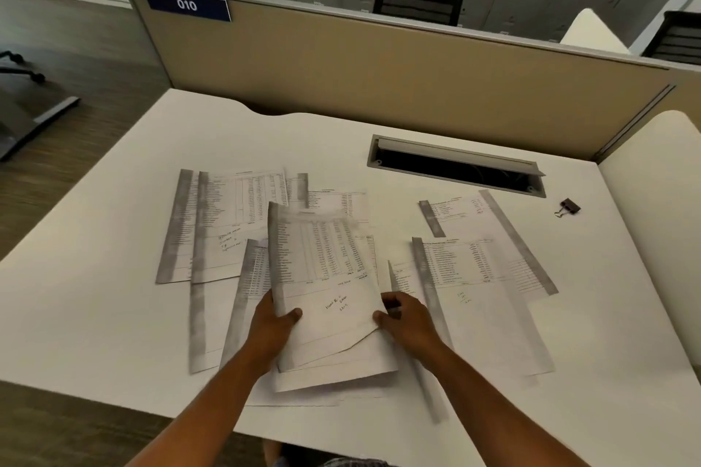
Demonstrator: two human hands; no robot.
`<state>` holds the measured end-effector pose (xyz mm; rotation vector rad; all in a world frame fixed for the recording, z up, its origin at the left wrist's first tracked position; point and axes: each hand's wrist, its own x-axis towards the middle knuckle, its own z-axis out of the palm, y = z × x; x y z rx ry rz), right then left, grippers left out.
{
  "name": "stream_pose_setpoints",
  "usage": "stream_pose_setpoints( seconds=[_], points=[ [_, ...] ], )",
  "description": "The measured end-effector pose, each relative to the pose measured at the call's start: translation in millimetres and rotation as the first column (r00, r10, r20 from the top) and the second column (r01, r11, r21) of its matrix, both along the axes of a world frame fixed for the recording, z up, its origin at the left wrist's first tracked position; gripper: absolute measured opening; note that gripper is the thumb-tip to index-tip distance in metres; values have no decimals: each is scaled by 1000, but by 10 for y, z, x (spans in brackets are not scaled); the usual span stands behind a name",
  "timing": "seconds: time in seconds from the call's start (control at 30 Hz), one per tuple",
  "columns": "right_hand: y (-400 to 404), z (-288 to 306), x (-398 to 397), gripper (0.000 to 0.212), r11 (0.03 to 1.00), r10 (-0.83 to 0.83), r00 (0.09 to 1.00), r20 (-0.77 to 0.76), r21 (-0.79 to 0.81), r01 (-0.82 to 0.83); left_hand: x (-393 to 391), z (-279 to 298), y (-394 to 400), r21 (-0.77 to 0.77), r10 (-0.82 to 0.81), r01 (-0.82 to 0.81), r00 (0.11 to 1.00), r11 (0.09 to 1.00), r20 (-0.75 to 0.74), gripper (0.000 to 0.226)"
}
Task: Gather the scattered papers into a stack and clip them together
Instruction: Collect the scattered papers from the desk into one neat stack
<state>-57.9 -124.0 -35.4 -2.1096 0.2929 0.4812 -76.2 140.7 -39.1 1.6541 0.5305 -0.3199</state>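
Note:
Printed sheets with tables and grey margin bands lie scattered over the white desk (95, 277). A small bundle of papers (322, 269) is tilted up off the desk in the middle, held from both sides. My left hand (275, 322) grips its lower left edge, thumb on top. My right hand (407, 318) grips its lower right edge. More loose sheets lie at the left (223, 224), under the bundle, and at the right (474, 265). A black binder clip (568, 207) sits alone on the desk at the far right, well away from both hands.
A long open cable slot (455, 167) is set into the desk behind the papers. A beige partition (379, 68) with a "010" sign closes off the back. Grey lockers and a black chair stand beyond it. The desk's front edge is near my forearms.

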Motion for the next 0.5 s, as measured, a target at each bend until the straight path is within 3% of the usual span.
stream_pose_setpoints(
  seconds=[0.1, 0.2, 0.33, 0.5],
  points=[
    [-28, 153, 100, 62, 982, -166, 983, 72, 106, 158, 60, 281, -3, 128, -40, 28, 995, 991, 86, 60],
    [-87, 414, 214, 76, 889, -314, 948, 44, 364, 278, 188, 560, 64, 204, -160, 126, 974, 971, 161, 58],
    [-115, 766, 329, 58, 723, -318, 948, 20, 651, 229, 332, 874, 95, 170, -282, 251, 941, 953, 185, 71],
    [70, 926, 312, 59, 649, -402, 915, 32, 714, 260, 357, 1033, -35, 190, -358, 321, 908, 928, 219, 83]
  ],
)
